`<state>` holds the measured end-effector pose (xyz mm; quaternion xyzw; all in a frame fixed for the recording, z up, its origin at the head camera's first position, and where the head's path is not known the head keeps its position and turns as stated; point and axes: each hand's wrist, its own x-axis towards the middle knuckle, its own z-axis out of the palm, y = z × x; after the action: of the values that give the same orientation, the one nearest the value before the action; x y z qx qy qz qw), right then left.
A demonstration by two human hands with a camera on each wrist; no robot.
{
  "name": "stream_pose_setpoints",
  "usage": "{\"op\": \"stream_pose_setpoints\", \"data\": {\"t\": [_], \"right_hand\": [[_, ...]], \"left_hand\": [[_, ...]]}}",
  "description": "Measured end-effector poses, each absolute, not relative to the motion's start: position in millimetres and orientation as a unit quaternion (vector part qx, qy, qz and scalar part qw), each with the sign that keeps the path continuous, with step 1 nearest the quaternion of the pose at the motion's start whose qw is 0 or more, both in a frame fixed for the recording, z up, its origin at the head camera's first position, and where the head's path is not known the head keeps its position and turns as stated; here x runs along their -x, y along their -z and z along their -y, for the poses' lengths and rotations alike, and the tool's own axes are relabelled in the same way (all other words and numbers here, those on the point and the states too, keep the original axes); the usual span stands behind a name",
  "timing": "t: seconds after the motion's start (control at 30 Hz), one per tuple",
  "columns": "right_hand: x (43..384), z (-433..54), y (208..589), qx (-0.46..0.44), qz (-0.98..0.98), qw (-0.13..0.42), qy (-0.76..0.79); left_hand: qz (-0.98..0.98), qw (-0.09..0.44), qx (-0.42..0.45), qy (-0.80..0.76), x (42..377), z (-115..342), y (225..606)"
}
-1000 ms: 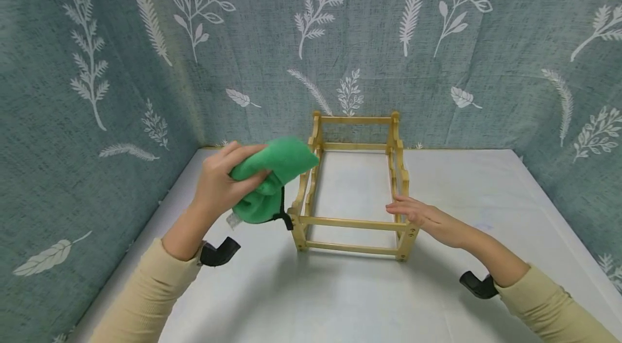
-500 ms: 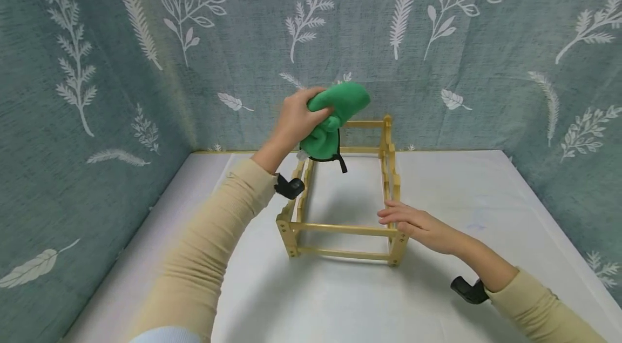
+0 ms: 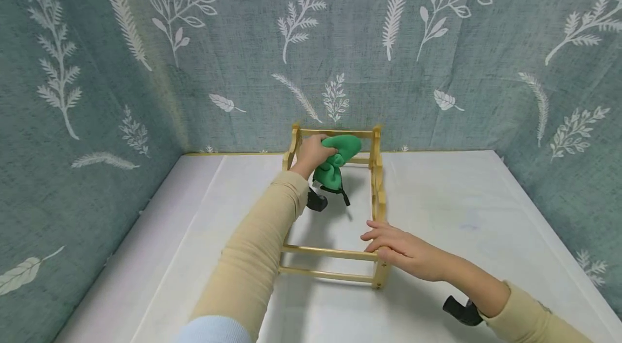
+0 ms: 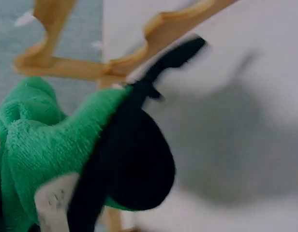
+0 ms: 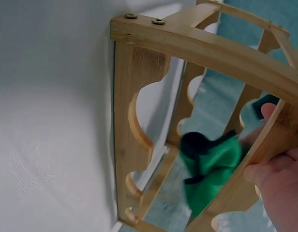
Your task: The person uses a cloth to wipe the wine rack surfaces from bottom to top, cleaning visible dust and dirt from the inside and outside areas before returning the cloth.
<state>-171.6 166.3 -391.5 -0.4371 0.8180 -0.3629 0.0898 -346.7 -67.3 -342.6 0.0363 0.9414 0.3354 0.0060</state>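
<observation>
My left hand (image 3: 313, 153) pinches a bunched green plush item (image 3: 342, 146). It hangs inside the far half of a wooden rack frame (image 3: 330, 252). The left wrist view shows fuzzy green fabric (image 4: 57, 140) with black edging, a black strap (image 4: 173, 55) and a white tag (image 4: 54, 198); its exact kind is unclear. Below it a shadow falls on the white surface, with a gap between. At the rack's near right corner my right hand (image 3: 408, 251) grips the side rail. In the right wrist view its thumb and fingers (image 5: 284, 174) lie on either side of that rail.
The rack has wavy, notched side rails (image 5: 134, 121) and crossbars at both ends. It stands on a white covered table (image 3: 437, 197). Leaf-patterned teal curtains (image 3: 243, 51) enclose the back and sides.
My left hand has carried the green plush item from left of the rack, up and rightward, then down inside its far half. My right hand has settled onto the near right corner.
</observation>
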Motion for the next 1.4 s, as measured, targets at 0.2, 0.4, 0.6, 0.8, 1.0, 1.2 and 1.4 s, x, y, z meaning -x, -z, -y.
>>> {"op": "stream_pose_setpoints", "data": {"t": [0.2,0.4,0.6,0.8,1.0,1.2,1.4], "right_hand": [[160.6,-159.0,391.1,0.466,-0.799,0.105,0.366],[150.1,-151.0,391.9,0.503,-0.783,0.086,0.355],[145.9,-146.8,395.2,0.51,-0.785,0.06,0.347],[146.7,-142.7,397.7,0.511,-0.8,-0.007,0.315],[151.5,-140.0,398.5,0.526,-0.803,-0.099,0.263],[158.9,-138.5,397.5,0.509,-0.819,-0.093,0.249],[163.3,-139.2,398.1,0.516,-0.811,-0.076,0.265]], "left_hand": [[-0.942,0.072,-0.008,-0.328,347.0,70.9,376.6],[-0.939,0.066,0.024,-0.336,356.7,67.8,406.7],[-0.942,0.02,0.064,-0.329,346.0,59.0,415.3],[-0.952,-0.01,0.089,-0.291,342.9,62.1,412.3],[-0.959,-0.025,0.107,-0.261,345.9,79.8,408.5],[-0.965,-0.06,0.138,-0.216,346.8,104.1,409.4],[-0.971,-0.045,0.112,-0.207,347.9,108.1,406.7]]}}
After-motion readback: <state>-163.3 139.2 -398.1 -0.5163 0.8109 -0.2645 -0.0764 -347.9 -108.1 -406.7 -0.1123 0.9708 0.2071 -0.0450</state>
